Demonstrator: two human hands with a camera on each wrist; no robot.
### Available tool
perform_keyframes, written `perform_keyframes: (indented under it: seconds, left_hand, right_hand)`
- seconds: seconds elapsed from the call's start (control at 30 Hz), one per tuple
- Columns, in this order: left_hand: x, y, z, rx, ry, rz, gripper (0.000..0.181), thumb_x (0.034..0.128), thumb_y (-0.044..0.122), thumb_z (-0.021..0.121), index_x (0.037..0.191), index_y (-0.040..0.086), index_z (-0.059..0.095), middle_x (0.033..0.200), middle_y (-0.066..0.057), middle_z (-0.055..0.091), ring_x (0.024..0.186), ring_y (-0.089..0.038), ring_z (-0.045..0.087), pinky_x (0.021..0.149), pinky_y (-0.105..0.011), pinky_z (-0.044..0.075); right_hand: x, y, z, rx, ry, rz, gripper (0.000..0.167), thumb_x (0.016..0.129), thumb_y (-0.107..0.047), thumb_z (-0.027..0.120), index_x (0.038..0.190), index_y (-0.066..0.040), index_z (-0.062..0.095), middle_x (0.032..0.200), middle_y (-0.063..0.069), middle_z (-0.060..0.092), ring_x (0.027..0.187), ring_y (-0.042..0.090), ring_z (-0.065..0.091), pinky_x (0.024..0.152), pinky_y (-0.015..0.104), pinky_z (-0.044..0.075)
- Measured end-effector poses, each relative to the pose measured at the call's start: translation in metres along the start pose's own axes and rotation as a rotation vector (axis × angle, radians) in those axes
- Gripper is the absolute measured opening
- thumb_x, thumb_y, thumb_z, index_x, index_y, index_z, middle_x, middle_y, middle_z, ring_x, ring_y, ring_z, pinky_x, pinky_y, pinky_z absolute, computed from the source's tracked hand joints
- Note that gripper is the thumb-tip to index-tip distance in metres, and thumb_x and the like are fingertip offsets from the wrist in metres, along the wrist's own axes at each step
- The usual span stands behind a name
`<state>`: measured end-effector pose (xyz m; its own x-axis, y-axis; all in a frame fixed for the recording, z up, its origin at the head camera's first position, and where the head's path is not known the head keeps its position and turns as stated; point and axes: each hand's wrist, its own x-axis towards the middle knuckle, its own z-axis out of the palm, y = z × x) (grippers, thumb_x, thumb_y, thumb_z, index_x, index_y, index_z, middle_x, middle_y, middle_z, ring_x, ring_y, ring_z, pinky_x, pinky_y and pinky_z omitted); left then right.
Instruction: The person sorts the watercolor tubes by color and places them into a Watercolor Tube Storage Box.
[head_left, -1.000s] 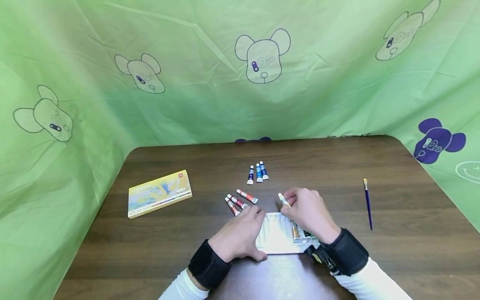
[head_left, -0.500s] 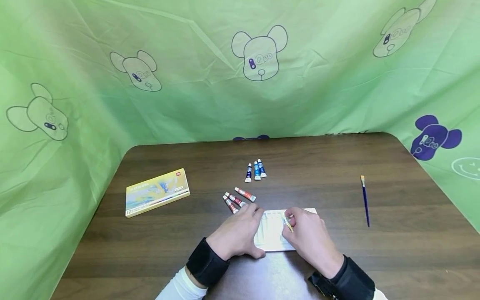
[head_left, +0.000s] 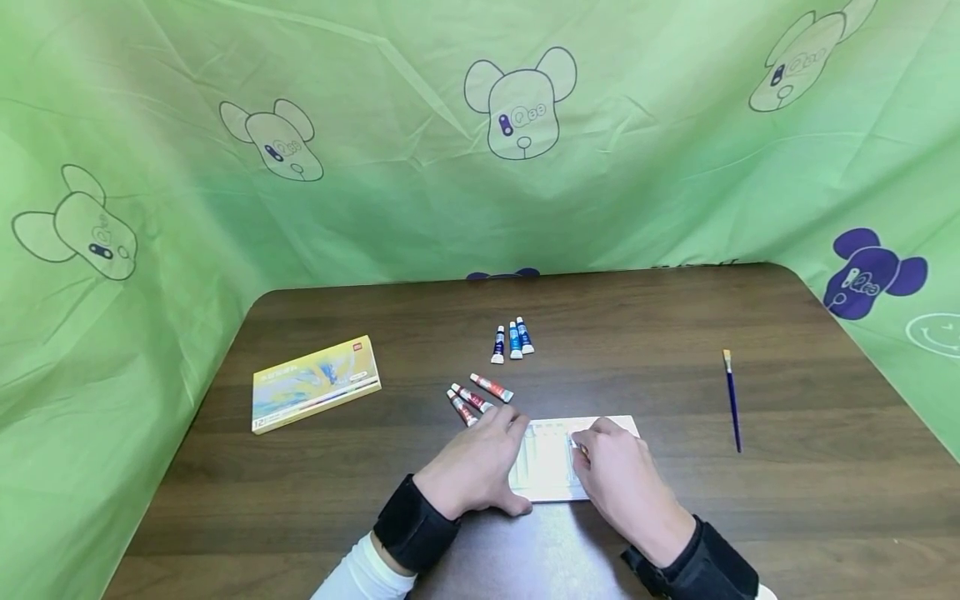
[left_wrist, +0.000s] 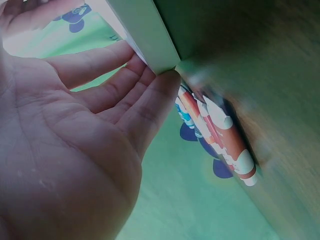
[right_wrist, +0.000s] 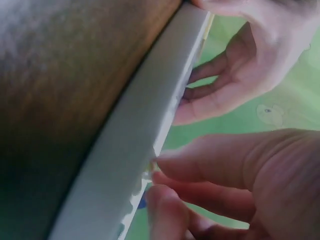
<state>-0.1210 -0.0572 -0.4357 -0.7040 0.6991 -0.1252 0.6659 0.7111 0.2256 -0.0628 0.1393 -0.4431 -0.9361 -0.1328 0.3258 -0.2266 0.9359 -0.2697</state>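
A white plastic tray [head_left: 542,471] with slots lies flat near the front of the table. My left hand [head_left: 480,462] holds its left end, thumb at the near edge and fingers toward the far side; the left wrist view shows fingertips against the tray's side wall [left_wrist: 150,37]. My right hand [head_left: 626,479] is over the tray's right half. Its thumb and fingers pinch a small paint tube [right_wrist: 149,169] at the tray's edge, mostly hidden by the fingers. The right hand also covers whatever lies in the tray's right slots.
Beyond the left hand lie three reddish paint tubes [head_left: 471,397]. Three blue paint tubes [head_left: 515,342] lie farther back. A yellow box [head_left: 315,385] is on the left, and a blue-handled paintbrush [head_left: 732,408] on the right. A green printed cloth [head_left: 390,208] hangs behind the table.
My right hand has brought the paint tube from beyond the tray's far edge down and toward me into the tray. My left hand has stayed on the tray's left end.
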Motion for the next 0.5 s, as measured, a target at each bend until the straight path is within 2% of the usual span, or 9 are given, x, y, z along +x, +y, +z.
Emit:
perform_keyframes:
  seconds: [0.07,0.23,0.4,0.5]
  left_hand:
    - [-0.0002,0.0001,-0.0001,0.005,-0.005,-0.002,0.098,0.0698,0.05,0.094,0.146,0.002,0.055,0.14,-0.009,0.059,0.129,-0.021,0.055,0.112,-0.031,0.05]
    - [-0.0002,0.0002,-0.0003,0.007,-0.006,-0.007,0.098,0.0697,0.049,0.094,0.147,0.003,0.055,0.14,-0.009,0.059,0.129,-0.021,0.055,0.112,-0.031,0.05]
    - [0.0,0.0006,0.0002,0.008,0.008,0.002,0.098,0.0686,0.049,0.094,0.145,0.003,0.056,0.138,-0.008,0.06,0.126,-0.02,0.056,0.11,-0.03,0.05]
    - [0.0003,0.0008,0.0008,0.008,0.018,0.009,0.098,0.0678,0.048,0.095,0.145,0.002,0.056,0.137,-0.008,0.06,0.124,-0.02,0.056,0.109,-0.029,0.051]
  right_hand:
    - [-0.0008,0.0004,-0.0018,-0.02,-0.025,-0.018,0.01,0.078,-0.003,0.084,0.079,-0.008,0.075,0.075,0.004,0.061,0.061,0.014,0.059,0.055,0.036,0.053]
    - [-0.0013,0.0024,-0.0043,-0.11,-0.105,-0.06,0.018,0.078,-0.012,0.088,0.09,-0.006,0.077,0.079,0.005,0.061,0.065,0.019,0.062,0.057,0.036,0.055]
    - [-0.004,0.0032,-0.005,-0.209,-0.139,-0.126,0.019,0.082,-0.016,0.087,0.093,-0.005,0.077,0.08,0.004,0.06,0.069,0.019,0.059,0.057,0.036,0.057]
    - [-0.0048,0.0046,-0.0058,-0.199,-0.137,-0.132,0.02,0.081,-0.016,0.088,0.093,-0.005,0.076,0.082,0.004,0.06,0.072,0.018,0.059,0.058,0.034,0.057]
